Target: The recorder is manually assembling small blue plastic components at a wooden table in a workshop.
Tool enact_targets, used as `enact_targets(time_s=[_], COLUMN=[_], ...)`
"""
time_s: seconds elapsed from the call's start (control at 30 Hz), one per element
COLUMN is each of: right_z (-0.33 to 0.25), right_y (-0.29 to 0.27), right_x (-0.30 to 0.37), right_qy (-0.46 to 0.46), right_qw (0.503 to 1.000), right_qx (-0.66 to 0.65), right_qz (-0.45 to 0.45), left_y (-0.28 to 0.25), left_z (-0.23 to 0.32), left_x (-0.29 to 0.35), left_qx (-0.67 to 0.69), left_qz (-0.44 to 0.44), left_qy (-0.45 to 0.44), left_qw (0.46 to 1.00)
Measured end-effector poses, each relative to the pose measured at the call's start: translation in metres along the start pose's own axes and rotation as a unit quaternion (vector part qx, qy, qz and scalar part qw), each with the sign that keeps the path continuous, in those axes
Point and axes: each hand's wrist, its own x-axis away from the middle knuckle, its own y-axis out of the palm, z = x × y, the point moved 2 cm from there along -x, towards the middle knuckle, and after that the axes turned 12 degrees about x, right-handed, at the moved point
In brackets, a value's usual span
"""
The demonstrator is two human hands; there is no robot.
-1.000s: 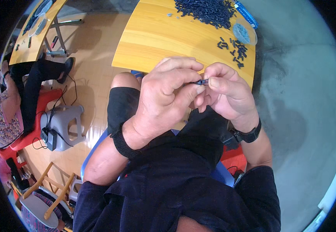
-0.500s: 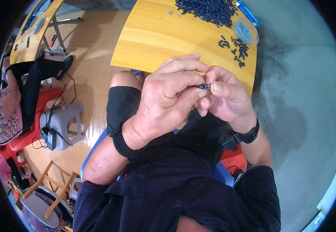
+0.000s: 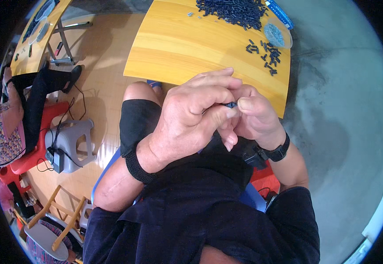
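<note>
Just off the near edge of the yellow table, my two hands meet over my lap. My left hand (image 3: 191, 110) pinches a small dark plastic piece (image 3: 230, 105) between thumb and forefinger. Closed against the same piece are the thumb and fingers of my right hand (image 3: 257, 112); most of the piece is hidden by the fingertips. Beyond my right hand, several loose dark pieces (image 3: 270, 55) lie on the tabletop. A round clear tub (image 3: 285, 39) of small light-blue parts stands behind them.
A big heap of dark pieces (image 3: 233, 11) covers the far part of the yellow table (image 3: 169, 48). Beside it lies a blue box (image 3: 280, 14). To the left, another person (image 3: 9, 127) sits by a second table, near a grey stool (image 3: 72, 141) with cables. A wooden chair (image 3: 53, 220) stands lower left.
Both hands have dropped slightly, and their fingertips have drawn closer together. Less of the small dark piece shows between them now.
</note>
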Motion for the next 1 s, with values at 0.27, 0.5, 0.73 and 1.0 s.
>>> enact_targets(time_s=[0.27,0.5,0.73,1.0], right_z=[0.003,0.002,0.015,0.011], right_y=[0.002,0.001,-0.002,-0.004], right_x=[0.003,0.003,0.007,0.011], right_qy=[-0.032,-0.038,-0.036,0.033], right_qw=[0.999,0.998,0.999,0.996], right_qx=[0.018,0.047,-0.006,0.078], right_qz=[-0.005,-0.004,0.038,0.040], left_y=[0.002,0.004,0.007,0.010], left_z=[0.001,0.005,-0.003,-0.001], left_x=[0.000,-0.003,-0.002,-0.005], left_qx=[-0.013,-0.021,-0.014,-0.010], left_qz=[-0.004,-0.014,-0.026,-0.056], left_qy=[0.013,0.003,-0.042,-0.057], left_qw=[1.000,1.000,0.999,0.997])
